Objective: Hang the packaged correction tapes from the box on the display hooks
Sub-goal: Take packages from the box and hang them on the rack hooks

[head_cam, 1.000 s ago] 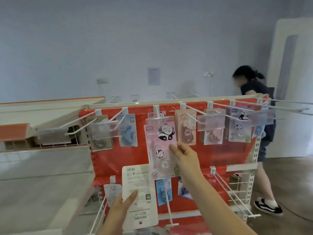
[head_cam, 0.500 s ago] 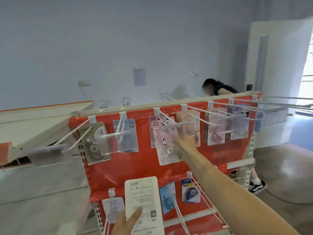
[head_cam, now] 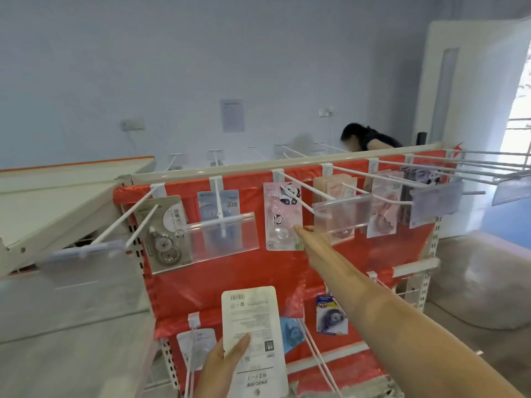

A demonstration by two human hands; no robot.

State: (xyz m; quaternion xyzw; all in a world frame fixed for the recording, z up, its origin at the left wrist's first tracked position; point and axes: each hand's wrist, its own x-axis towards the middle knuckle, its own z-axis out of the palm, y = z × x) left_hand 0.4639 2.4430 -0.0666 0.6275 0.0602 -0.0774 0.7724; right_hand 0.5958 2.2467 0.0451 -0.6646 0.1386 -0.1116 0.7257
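The right hand (head_cam: 309, 239) reaches far forward to the top row of the red-backed display rack (head_cam: 258, 271), its fingertips touching the lower right edge of a pink panda-printed correction tape package (head_cam: 283, 216). That package hangs against the red panel on a long white wire hook (head_cam: 296, 189); whether the fingers pinch it or only touch it cannot be told. The left hand (head_cam: 221, 366) is low and near the camera, thumb pressed across the white printed back of a second carded correction tape package (head_cam: 253, 334), gripping it upright. On neighbouring hooks hang a grey-carded tape dispenser package (head_cam: 165, 234) and a blue package marked 30m (head_cam: 219, 205). Behind the rack, another person (head_cam: 370, 139) bends down.
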